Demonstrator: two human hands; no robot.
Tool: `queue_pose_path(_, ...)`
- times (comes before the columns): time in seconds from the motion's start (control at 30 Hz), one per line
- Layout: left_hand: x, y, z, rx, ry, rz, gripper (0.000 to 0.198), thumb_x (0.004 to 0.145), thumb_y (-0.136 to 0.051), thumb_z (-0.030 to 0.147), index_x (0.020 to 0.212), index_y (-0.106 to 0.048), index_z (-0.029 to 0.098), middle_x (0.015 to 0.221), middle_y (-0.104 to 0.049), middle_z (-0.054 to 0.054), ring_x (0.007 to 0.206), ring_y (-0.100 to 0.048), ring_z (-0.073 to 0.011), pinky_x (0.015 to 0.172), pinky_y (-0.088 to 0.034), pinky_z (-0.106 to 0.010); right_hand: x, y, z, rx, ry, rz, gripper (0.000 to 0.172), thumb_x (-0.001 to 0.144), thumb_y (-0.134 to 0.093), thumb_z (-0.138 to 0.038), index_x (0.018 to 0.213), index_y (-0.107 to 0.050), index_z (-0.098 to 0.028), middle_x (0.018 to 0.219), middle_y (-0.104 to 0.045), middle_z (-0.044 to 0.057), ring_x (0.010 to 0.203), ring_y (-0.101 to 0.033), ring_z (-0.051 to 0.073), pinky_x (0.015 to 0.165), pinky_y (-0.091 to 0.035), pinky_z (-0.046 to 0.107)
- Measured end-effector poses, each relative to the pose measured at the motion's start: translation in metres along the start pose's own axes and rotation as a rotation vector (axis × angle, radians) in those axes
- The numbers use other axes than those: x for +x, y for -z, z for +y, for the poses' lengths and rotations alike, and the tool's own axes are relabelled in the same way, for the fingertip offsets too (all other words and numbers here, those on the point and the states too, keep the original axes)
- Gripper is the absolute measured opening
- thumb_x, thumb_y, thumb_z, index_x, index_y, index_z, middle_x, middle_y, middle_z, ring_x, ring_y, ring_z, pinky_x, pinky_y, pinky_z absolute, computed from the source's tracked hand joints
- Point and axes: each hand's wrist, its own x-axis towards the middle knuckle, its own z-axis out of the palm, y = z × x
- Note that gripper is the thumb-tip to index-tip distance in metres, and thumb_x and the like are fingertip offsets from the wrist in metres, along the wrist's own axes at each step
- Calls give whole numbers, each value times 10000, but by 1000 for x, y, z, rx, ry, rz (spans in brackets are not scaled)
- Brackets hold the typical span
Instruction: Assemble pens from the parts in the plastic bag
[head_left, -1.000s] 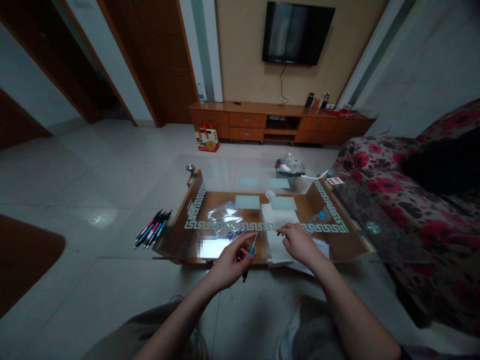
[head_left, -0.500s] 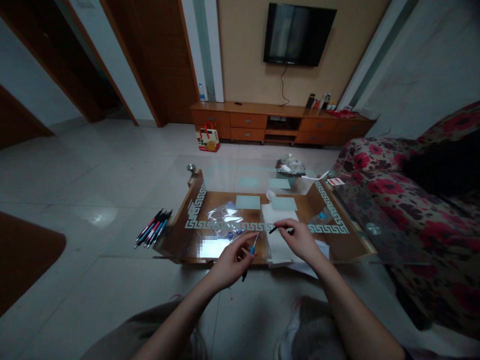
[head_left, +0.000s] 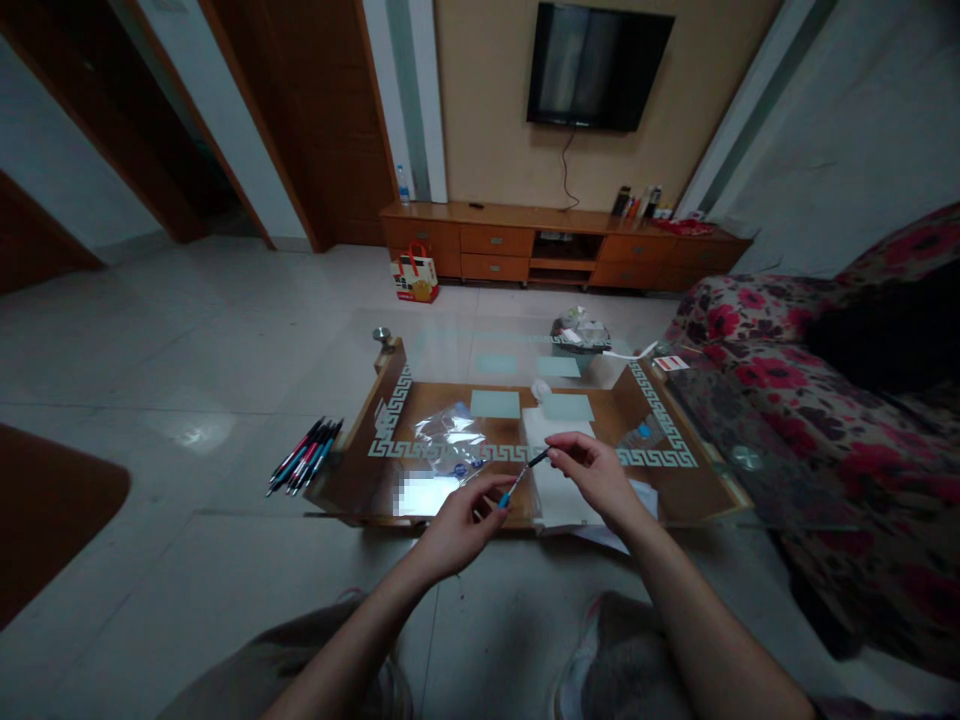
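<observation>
Over the near side of the glass table, my left hand [head_left: 465,525] pinches a blue pen barrel [head_left: 505,500] between thumb and fingers. A thin, pale refill [head_left: 517,481] sticks out of its upper end. My right hand [head_left: 592,472] grips a short black pen part [head_left: 538,457] with thumb and forefinger. Its lower end meets the refill tip, so the pieces line up on a slant between my hands. Off to the left, several pens [head_left: 306,455] in black, red and blue lie in a loose pile on the glass.
The glass table [head_left: 442,340] has a wooden shelf below. A clear plastic bag [head_left: 448,435], white paper [head_left: 559,490] and a bottle [head_left: 643,433] show around my hands. Beyond stand a bin [head_left: 581,335] and a TV cabinet [head_left: 495,240]; a flowered sofa [head_left: 847,400] is at right.
My right hand has brought the black pen part left onto the refill tip, closing the gap. My left hand keeps hold of the blue barrel, which has shifted slightly.
</observation>
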Motion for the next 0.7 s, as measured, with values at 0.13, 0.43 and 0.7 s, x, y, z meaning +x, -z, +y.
queue_pose_path(0.13, -1, 0, 1, 12, -9, 2, 383, 903, -584, 311, 1276, -609, 229, 952, -652, -56, 744, -576, -143, 636, -453, -242, -1, -2, -2, 10, 13, -3, 338, 786, -711, -449, 991, -714, -180, 877, -713, 64, 748, -612, 174, 638, -458, 286)
queue_pose_path(0.43, 0, 1, 0, 19, 2, 13, 372, 895, -590, 328, 1250, -624, 224, 956, -659, -56, 720, -577, -141, 612, -448, -242, -3, -3, -3, 4, 17, -30, 301, 801, -701, -417, 991, -713, -184, 938, -723, 74, 806, -632, 183, 702, -487, 296)
queue_pose_path(0.7, 1, 1, -1, 15, -13, 22, 351, 890, -596, 330, 1220, -641, 221, 946, -673, -55, 749, -597, -151, 633, -457, -245, -2, -6, 3, -23, 12, -114, 284, 801, -703, -372, 1018, -706, -188, 931, -726, 67, 828, -653, 190, 732, -506, 311)
